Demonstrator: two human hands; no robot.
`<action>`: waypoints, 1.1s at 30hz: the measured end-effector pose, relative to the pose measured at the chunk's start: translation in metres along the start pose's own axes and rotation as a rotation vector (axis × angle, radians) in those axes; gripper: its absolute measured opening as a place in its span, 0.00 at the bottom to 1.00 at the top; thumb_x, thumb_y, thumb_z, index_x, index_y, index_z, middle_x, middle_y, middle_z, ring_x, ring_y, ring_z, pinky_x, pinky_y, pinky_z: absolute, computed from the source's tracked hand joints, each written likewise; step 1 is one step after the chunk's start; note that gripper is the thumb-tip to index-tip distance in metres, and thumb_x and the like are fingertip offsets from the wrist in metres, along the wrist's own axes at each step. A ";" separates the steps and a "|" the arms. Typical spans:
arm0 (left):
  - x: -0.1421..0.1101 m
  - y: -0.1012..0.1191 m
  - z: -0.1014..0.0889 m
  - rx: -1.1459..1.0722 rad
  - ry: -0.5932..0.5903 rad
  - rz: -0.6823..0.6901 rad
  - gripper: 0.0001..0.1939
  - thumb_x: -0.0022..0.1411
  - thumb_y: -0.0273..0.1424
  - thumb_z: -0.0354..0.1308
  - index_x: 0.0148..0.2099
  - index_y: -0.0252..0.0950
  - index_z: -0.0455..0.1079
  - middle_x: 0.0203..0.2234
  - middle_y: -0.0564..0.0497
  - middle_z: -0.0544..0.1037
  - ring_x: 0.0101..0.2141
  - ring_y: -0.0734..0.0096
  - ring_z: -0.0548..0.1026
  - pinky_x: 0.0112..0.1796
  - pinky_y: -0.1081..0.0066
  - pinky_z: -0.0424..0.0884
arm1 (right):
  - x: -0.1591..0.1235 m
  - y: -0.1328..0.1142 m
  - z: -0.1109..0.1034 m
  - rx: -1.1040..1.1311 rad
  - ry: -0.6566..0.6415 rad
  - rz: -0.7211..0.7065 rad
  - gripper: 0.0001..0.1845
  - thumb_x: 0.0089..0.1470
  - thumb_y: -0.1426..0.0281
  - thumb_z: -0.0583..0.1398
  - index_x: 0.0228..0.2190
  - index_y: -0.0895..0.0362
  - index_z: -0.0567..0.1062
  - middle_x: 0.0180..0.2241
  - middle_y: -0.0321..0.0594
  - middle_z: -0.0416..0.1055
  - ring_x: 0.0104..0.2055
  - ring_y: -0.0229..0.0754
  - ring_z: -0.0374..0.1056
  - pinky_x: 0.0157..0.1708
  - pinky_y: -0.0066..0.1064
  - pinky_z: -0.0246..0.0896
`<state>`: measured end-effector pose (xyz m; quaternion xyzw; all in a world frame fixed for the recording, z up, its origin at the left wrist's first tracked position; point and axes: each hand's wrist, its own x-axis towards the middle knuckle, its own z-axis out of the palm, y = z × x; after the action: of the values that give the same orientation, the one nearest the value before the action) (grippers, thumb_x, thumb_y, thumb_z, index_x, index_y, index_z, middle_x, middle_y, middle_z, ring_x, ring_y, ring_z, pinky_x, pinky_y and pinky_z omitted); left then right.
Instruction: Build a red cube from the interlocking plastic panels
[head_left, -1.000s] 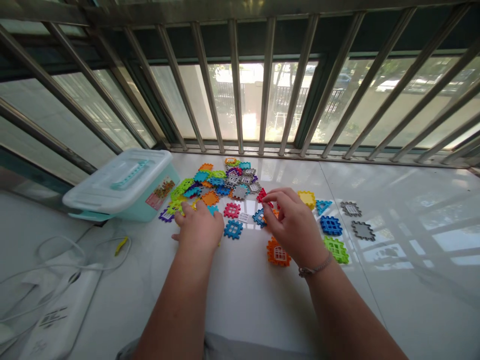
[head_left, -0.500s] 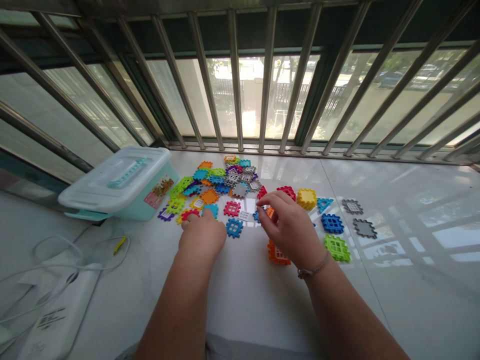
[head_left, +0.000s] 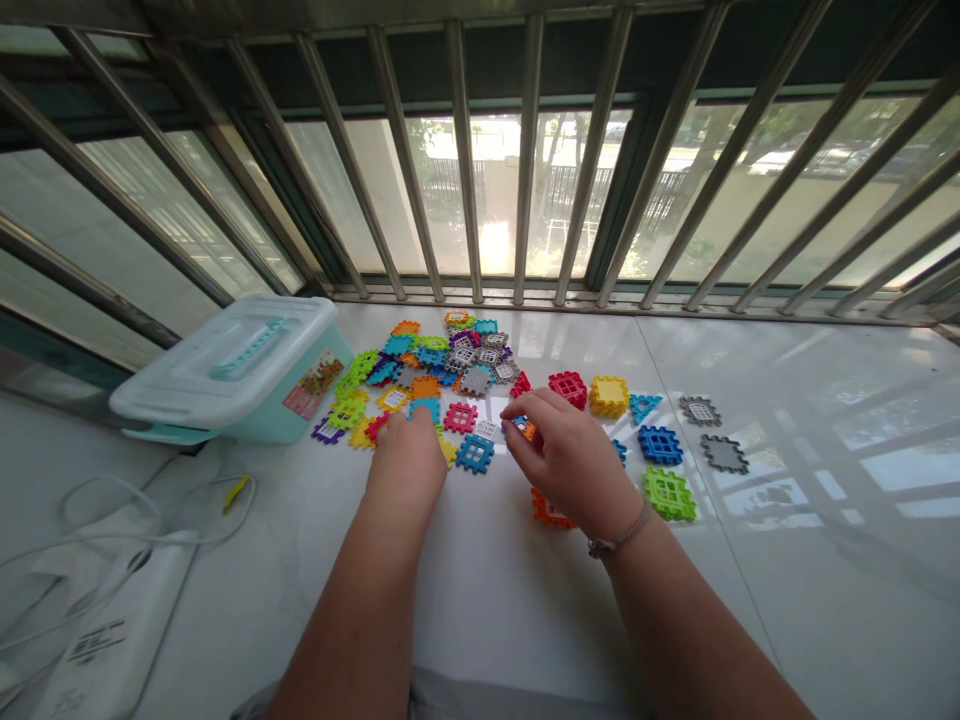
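My left hand (head_left: 406, 457) lies curled, knuckles up, at the near edge of a heap of colourful plastic building tiles (head_left: 442, 370); a yellow tile (head_left: 448, 451) peeks out beside it. My right hand (head_left: 571, 461) pinches a small blue and orange piece (head_left: 524, 428) between thumb and fingers. An orange window tile (head_left: 550, 510) shows under my right wrist. A blue grid tile (head_left: 475, 453) lies between my hands. Close by are a pink tile (head_left: 460, 416) and a small white insert (head_left: 487, 430).
A mint storage box with a pale lid (head_left: 232, 366) stands left of the heap. Right of my hand lie red (head_left: 568, 388), yellow (head_left: 608, 396), blue (head_left: 660, 445), green (head_left: 669, 494) and grey (head_left: 724, 453) tiles. A white power strip with cables (head_left: 112, 620) lies near left. Metal window bars (head_left: 525, 170) close the far side.
My right hand has drawn back from the red tile towards the middle and now pinches a small piece. My left hand has shifted slightly right and forward. The camera tilted a little.
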<state>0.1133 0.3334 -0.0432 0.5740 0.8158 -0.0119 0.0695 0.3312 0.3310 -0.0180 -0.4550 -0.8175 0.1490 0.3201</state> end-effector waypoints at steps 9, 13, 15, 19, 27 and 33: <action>0.004 -0.013 -0.013 -0.060 0.159 -0.038 0.21 0.72 0.22 0.49 0.60 0.33 0.78 0.53 0.31 0.80 0.54 0.39 0.80 0.53 0.53 0.75 | 0.000 0.000 0.000 0.003 -0.008 0.010 0.05 0.72 0.68 0.62 0.44 0.52 0.80 0.44 0.41 0.81 0.33 0.41 0.74 0.35 0.35 0.63; 0.004 -0.017 -0.010 -0.043 0.139 -0.042 0.21 0.72 0.28 0.54 0.63 0.32 0.77 0.55 0.29 0.80 0.55 0.37 0.79 0.55 0.52 0.75 | 0.000 0.001 0.001 0.001 -0.013 -0.005 0.05 0.71 0.68 0.62 0.44 0.51 0.80 0.44 0.41 0.82 0.35 0.41 0.75 0.36 0.34 0.64; 0.005 -0.019 -0.004 -0.026 0.117 -0.031 0.22 0.71 0.28 0.55 0.63 0.33 0.77 0.55 0.29 0.80 0.56 0.37 0.79 0.54 0.52 0.75 | 0.000 0.000 0.001 0.005 -0.022 -0.010 0.05 0.72 0.68 0.62 0.43 0.52 0.79 0.43 0.41 0.82 0.33 0.41 0.75 0.36 0.34 0.64; 0.007 -0.022 0.008 0.021 0.067 -0.023 0.21 0.69 0.25 0.53 0.60 0.33 0.78 0.55 0.29 0.81 0.54 0.37 0.79 0.54 0.53 0.75 | 0.000 0.000 0.000 0.000 -0.023 -0.021 0.04 0.72 0.68 0.62 0.43 0.51 0.79 0.42 0.41 0.83 0.36 0.43 0.77 0.36 0.34 0.64; 0.008 -0.021 0.002 0.026 0.051 -0.038 0.24 0.70 0.21 0.49 0.61 0.35 0.78 0.54 0.30 0.80 0.55 0.40 0.80 0.53 0.55 0.76 | 0.000 0.001 0.001 -0.025 -0.066 -0.011 0.04 0.71 0.69 0.62 0.42 0.52 0.79 0.39 0.39 0.82 0.37 0.44 0.78 0.36 0.34 0.61; 0.010 -0.019 0.000 -0.006 0.069 -0.089 0.22 0.70 0.22 0.49 0.59 0.33 0.79 0.57 0.27 0.79 0.58 0.35 0.77 0.54 0.52 0.74 | 0.001 -0.002 0.000 -0.024 -0.091 -0.010 0.05 0.71 0.69 0.62 0.41 0.52 0.79 0.38 0.39 0.83 0.37 0.44 0.78 0.35 0.33 0.59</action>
<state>0.0926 0.3358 -0.0460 0.5368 0.8426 0.0070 0.0426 0.3298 0.3304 -0.0169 -0.4474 -0.8353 0.1578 0.2778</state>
